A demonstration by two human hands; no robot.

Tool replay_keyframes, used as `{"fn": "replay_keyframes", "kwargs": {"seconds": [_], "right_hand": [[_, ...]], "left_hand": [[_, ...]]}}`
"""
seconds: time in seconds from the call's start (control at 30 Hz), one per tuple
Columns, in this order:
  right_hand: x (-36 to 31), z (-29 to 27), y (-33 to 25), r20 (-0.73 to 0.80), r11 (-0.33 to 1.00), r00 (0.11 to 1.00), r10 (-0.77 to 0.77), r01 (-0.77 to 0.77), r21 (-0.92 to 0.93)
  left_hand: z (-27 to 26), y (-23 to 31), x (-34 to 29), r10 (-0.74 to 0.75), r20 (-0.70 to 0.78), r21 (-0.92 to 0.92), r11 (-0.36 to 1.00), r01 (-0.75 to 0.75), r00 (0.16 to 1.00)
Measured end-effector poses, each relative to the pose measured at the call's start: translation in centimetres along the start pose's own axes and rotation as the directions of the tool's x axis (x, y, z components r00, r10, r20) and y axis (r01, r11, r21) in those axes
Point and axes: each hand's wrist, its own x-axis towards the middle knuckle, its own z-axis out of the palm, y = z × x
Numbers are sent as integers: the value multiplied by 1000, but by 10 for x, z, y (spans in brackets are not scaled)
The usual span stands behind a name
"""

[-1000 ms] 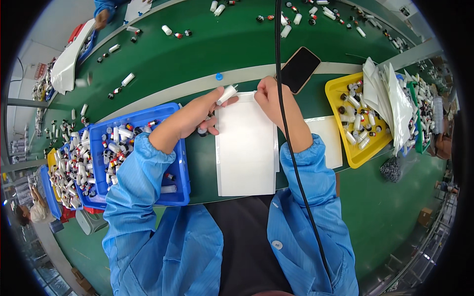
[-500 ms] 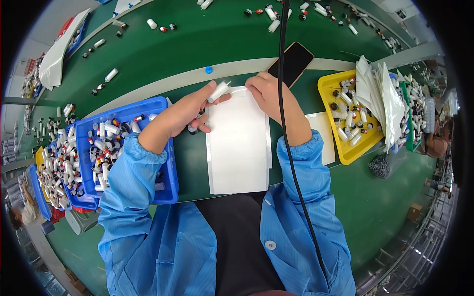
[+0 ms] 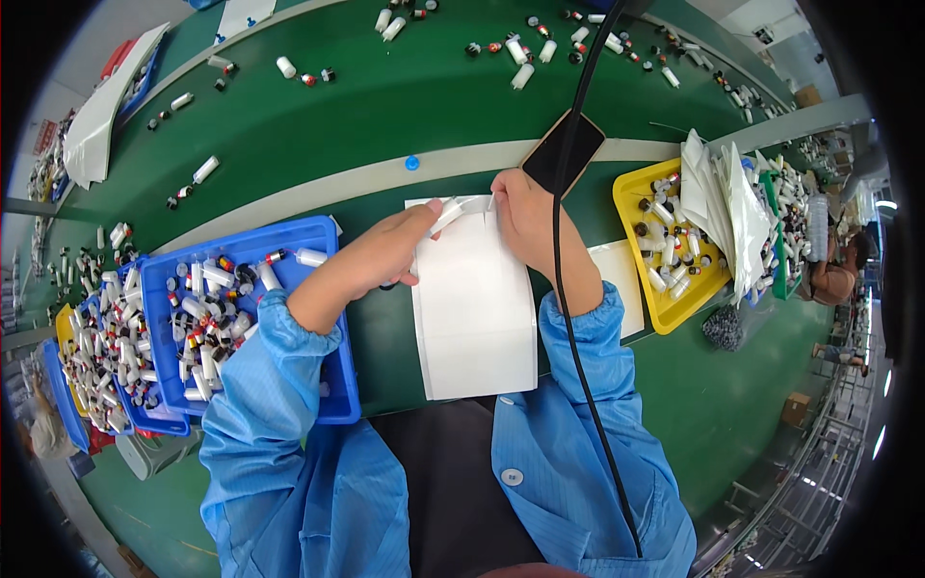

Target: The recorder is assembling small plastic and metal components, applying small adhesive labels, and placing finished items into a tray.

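A stack of white sheets [image 3: 474, 308] with glossy edges lies in front of me, its near end at the table edge. My left hand [image 3: 390, 246] is closed on a small white cylinder [image 3: 446, 216], thumb on top, tilted over the sheet's far part. Beneath its curled fingers a bit of a dark round piece [image 3: 388, 286] shows. At the sheet's far right corner my right hand [image 3: 528, 214] pinches with thumb and forefinger; what sits between them is too small to make out. A thin pale strip [image 3: 472, 203] runs between the two hands.
To the left stands a blue tray [image 3: 352, 376] of white cylinders with red and black parts. On the right are a yellow tray [image 3: 665, 326] and white sheets [image 3: 708, 193]. A phone [image 3: 564, 149] lies beyond my right hand. A black cable [image 3: 561, 250] hangs across the view.
The cylinder in my left hand has come down nearer the sheet and tilted flatter. My right hand stays pinched at the sheet's far edge. The view has shifted slightly.
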Motion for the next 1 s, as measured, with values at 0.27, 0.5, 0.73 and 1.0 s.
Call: {"fn": "replay_keyframes", "kwargs": {"seconds": [0.27,0.5,0.73,1.0], "right_hand": [[8,18,11,-70,984,994,90,-99,-148],[3,13,-38,-340,890,934,107,62,451],[-7,50,-75,-180,810,978,-107,190,555],[-10,52,-61,-396,788,918,-20,259,559]], "left_hand": [[8,-4,3,163,-38,89,983,-160,986],[-16,-10,5,260,33,-742,654,-151,965],[-7,7,-14,294,-61,-946,288,-150,954],[0,4,-10,466,-193,-464,732,-499,864]]}}
